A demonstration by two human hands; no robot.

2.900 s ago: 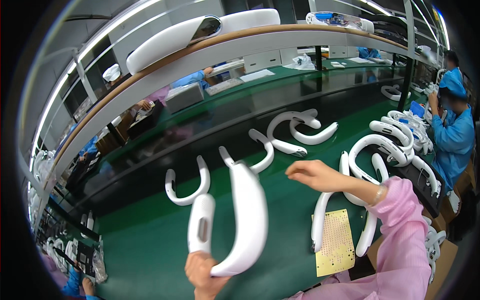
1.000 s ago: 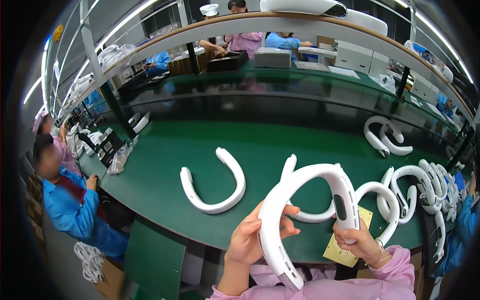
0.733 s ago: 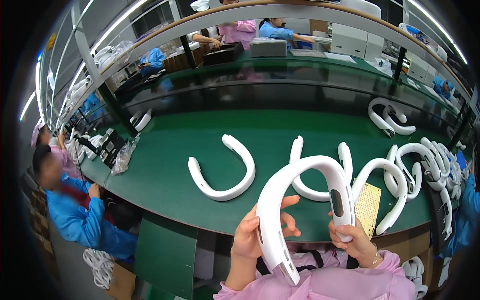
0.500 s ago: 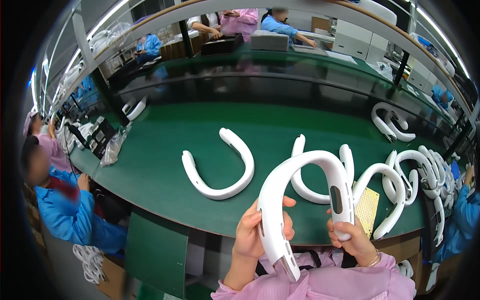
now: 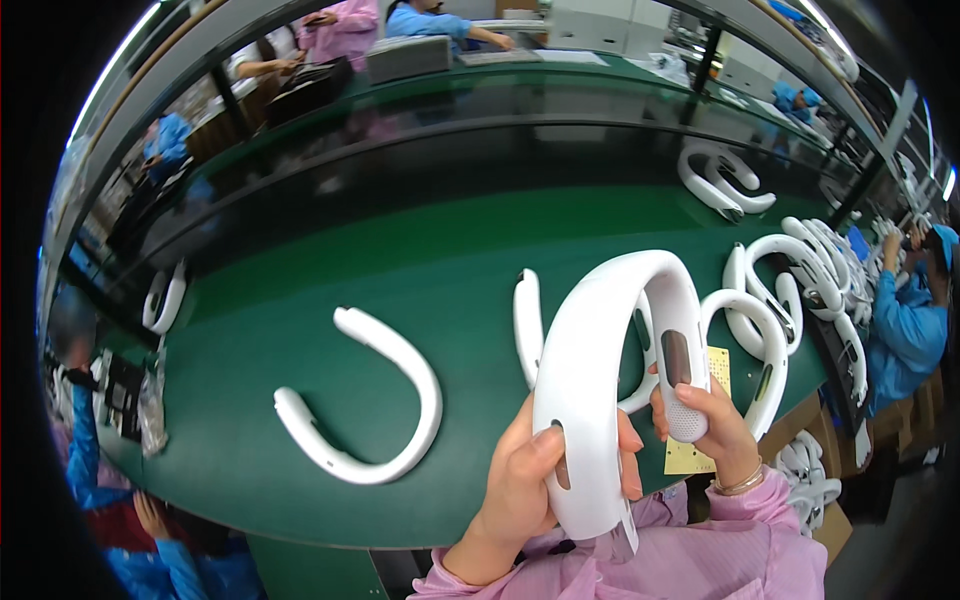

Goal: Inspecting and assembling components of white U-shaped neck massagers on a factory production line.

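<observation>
Both my hands hold a white U-shaped neck fan (image 5: 590, 370), its bend up and its two ends toward me. My left hand (image 5: 515, 485) wraps round the left arm, thumb by a dark oval opening. A clear strip sticks out below that arm's end. My right hand (image 5: 722, 425) grips the other end, at a dotted grille under a dark oval window. Behind it, partly hidden, another neck fan (image 5: 527, 320) lies on the green table (image 5: 230, 400). One more neck fan (image 5: 428, 400) lies to the left, and a further neck fan (image 5: 772, 350) is just right.
A yellow card with dots (image 5: 690, 460) lies by my right hand. Several white neck fans (image 5: 815, 265) are heaped at the right, near a co-worker in blue (image 5: 905, 325). Another co-worker's hand (image 5: 152, 515) is at the left table edge. A dark rail (image 5: 420, 150) runs behind.
My view has swung to the right, so the table things appear further left. The held neck fan has turned, its left arm now showing more broadly. Both hands keep their hold.
</observation>
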